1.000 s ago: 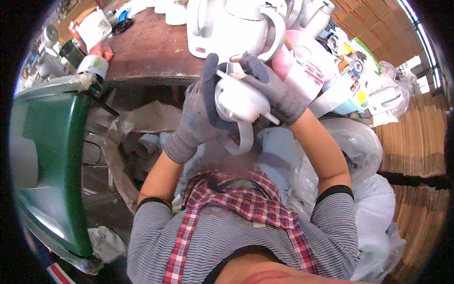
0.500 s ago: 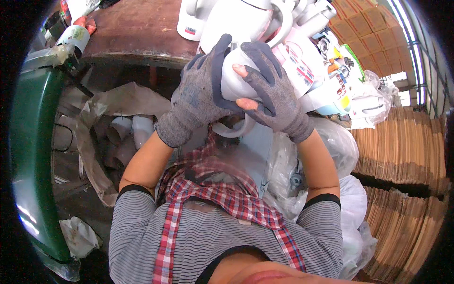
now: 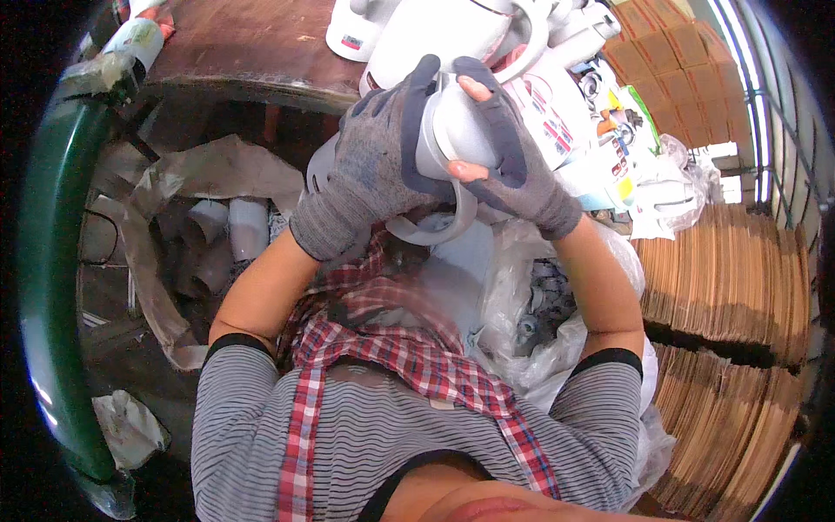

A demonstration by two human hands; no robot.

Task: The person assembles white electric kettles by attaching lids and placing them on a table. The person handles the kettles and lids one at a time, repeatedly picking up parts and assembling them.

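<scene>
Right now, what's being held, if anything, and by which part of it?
A white jug, by the sides of its body, between left hand and right hand; no grip on its handle shows.

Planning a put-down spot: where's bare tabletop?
Bare: brown tabletop, bordered by the white cylindrical container on the left, white kettles on the right. Crowded: from those kettles rightward to the clear plastic bag, with the held white jug in front.
</scene>
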